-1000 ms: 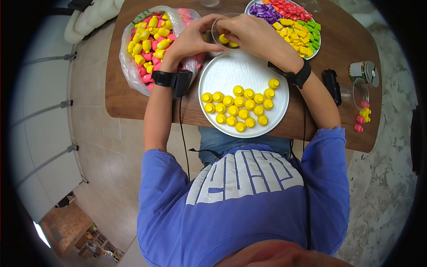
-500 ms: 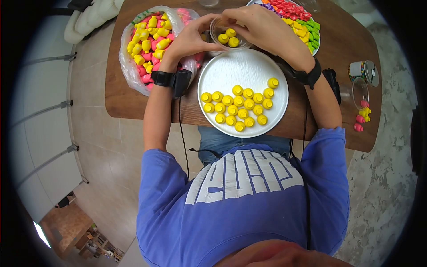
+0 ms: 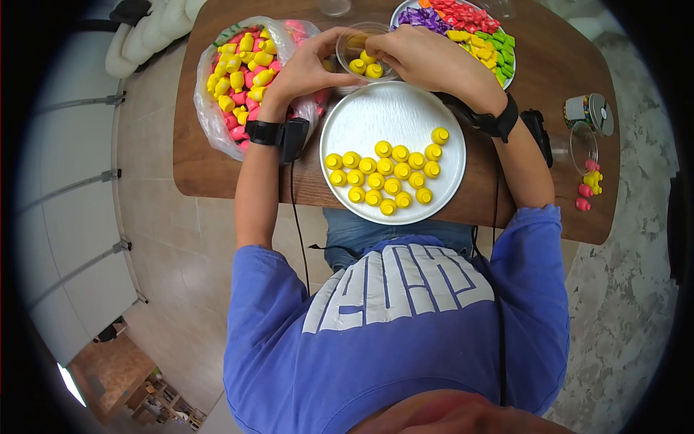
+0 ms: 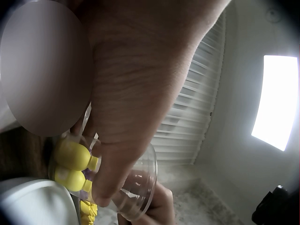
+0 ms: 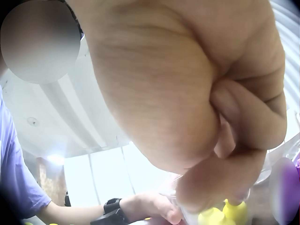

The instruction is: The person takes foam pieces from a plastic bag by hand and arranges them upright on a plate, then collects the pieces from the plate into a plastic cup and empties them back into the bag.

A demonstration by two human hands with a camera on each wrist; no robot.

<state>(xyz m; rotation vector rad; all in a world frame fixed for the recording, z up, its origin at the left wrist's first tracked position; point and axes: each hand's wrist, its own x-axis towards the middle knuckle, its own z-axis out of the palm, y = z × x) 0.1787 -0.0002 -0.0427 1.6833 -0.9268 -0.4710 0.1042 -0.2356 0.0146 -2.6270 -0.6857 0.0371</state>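
Observation:
A clear plastic cup stands at the far rim of a white plate. My left hand grips the cup from its left side, thumb along the near wall. Inside lie yellow bottle-shaped pieces, also visible through the wall as yellow bottles. My right hand reaches over the cup's right rim with curled fingers, their tips right at the top yellow bottle, pinching it. On the plate, several yellow bottles stand upright in rows.
A plastic bag of yellow and pink pieces sits left of the plate. Behind on the right is a plate of coloured wrapped pieces. Farther right are a lidded jar, another clear cup and pink pieces.
My right hand drew back from inside the cup toward its right rim, uncovering the yellow bottles, then dipped in again slightly. The cup shifted a little left. The bottles on the plate stayed.

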